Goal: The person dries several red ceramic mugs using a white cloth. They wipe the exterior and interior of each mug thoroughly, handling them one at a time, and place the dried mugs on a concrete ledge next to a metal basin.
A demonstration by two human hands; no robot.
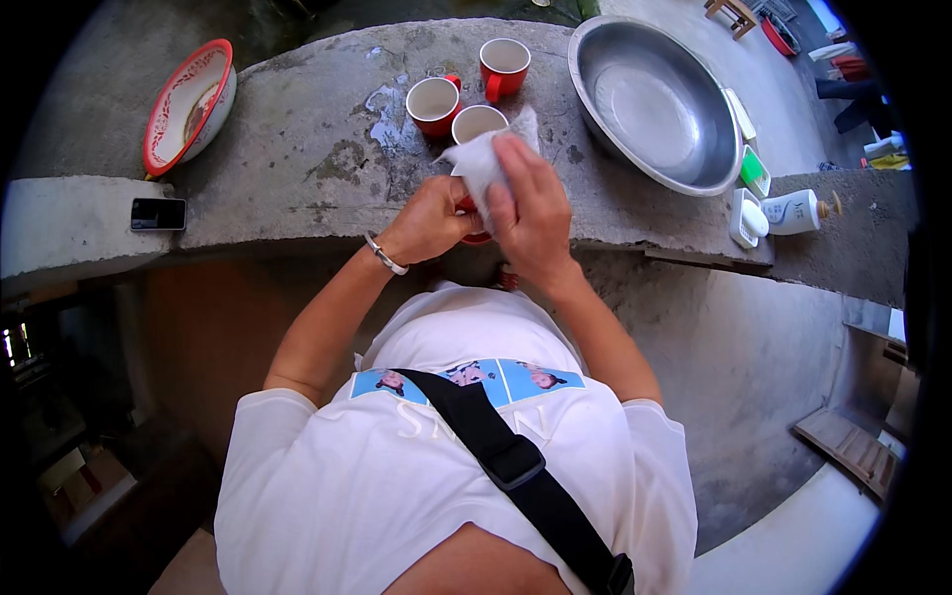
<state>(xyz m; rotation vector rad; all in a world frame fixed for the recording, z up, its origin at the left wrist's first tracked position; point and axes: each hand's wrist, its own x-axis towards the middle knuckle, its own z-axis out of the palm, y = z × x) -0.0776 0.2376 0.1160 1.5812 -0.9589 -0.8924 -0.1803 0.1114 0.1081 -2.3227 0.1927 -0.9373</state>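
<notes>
At the near edge of a concrete counter, my left hand [426,220] is closed around a red mug [466,204], mostly hidden by my hands and a cloth. My right hand [535,210] grips the white cloth [480,162] and presses it against the mug. Just beyond my hands stand three red mugs with white insides. One mug [506,69] is farthest back, another mug [433,106] is to the left, and the nearest mug [478,121] is partly covered by the cloth.
A large metal basin [650,104] sits to the right, with a green brush [754,171], a white soap dish [746,220] and a white bottle [791,212] beside it. On the left are a red-rimmed enamel basin [190,107] and a black phone [159,214]. Wet patches mark the concrete counter [297,119].
</notes>
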